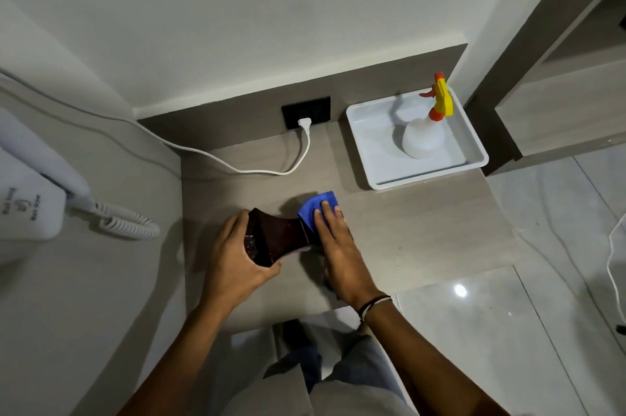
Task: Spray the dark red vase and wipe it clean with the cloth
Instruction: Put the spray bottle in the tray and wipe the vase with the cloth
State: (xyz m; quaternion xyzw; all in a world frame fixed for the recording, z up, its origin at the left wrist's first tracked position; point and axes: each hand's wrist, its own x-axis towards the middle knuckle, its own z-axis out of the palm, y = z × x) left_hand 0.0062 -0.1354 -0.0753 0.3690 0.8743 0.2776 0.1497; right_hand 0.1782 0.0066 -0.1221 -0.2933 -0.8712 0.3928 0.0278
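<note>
The dark red vase [276,236] lies tipped on its side just above the wooden counter, its wide end to the left. My left hand [237,256] grips that wide end from the left. My right hand [335,246] presses the blue cloth [316,207] against the vase's narrow right end, and the fingers cover most of the cloth. A white spray bottle [423,137] with a yellow and orange trigger head stands upright in the white tray [372,175] at the back right, apart from both hands.
A white cable [257,171] runs across the back of the counter [423,239] to a plug in a black wall socket [306,112]. A white wall-mounted hair dryer [30,198] with a coiled cord hangs at the left. Glossy floor tiles lie to the right.
</note>
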